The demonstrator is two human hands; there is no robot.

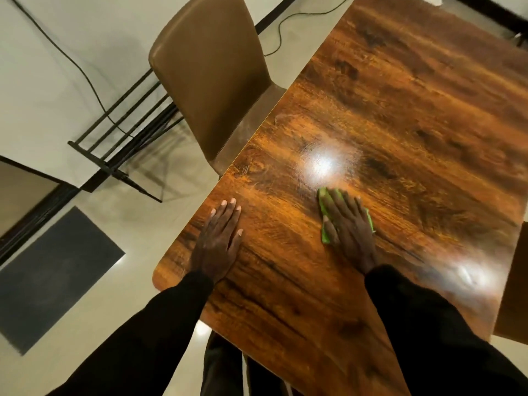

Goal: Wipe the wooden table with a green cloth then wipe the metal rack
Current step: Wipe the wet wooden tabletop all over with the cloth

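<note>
I am logging one wooden table (400, 110), glossy, with dark grain, which is taking up the right and centre of the view; two bright glare spots are showing on its top. One green cloth (323, 205) is lying flat on the tabletop, near the middle of its near half, just near of the larger glare spot. One right hand (350, 227) is resting on top of the cloth, palm down, with its fingers straight and spread, pressing rather than clutching; green is showing only along the hand's left side and at its right edge. One left hand (218, 238) is lying flat on the bare wood by the table's left edge, well apart from the cloth, fingers straight and holding nothing. Both arms are wearing black sleeves (143, 338) that are entering from the near edge. One brown padded chair (208, 67) is standing at the table's left side, its seat tucked partly under the top. One black metal rack (108, 167) of thin bars is standing on the pale floor (43, 110) to the left of the chair, apart from the table. One dark cable (83, 71) is trailing across the floor towards the rack. One dark grey mat (57, 275) is lying on the floor at near left. One brown object (514, 281) is showing at the right edge, cut off by the frame; I cannot tell what it is.
</note>
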